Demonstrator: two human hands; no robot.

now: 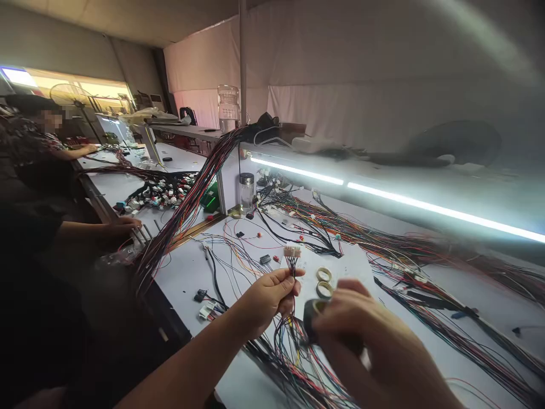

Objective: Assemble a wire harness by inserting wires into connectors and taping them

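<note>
My left hand (272,295) is closed in a pinch around a wire bundle just below a beige multi-pin connector (292,251), which points up. More of the coloured wires (293,358) fan out below the hand across the white worktop. Close by on the right, my right hand (361,324) is smeared by motion, its fingers closed on a roll of black tape (312,318) with a pale core. Two tape rings (324,282) lie on white paper just beyond the hands. A small grey connector (265,259) rests left of the beige one.
Long wire harnesses (464,335) stretch along the right side under a lit tube (298,168). A thick wire bundle (200,193) hangs from the shelf at left. A glass jar (246,193) stands by the divider. Another person's hand (123,226) is beside metal posts; a person (38,136) sits farther back.
</note>
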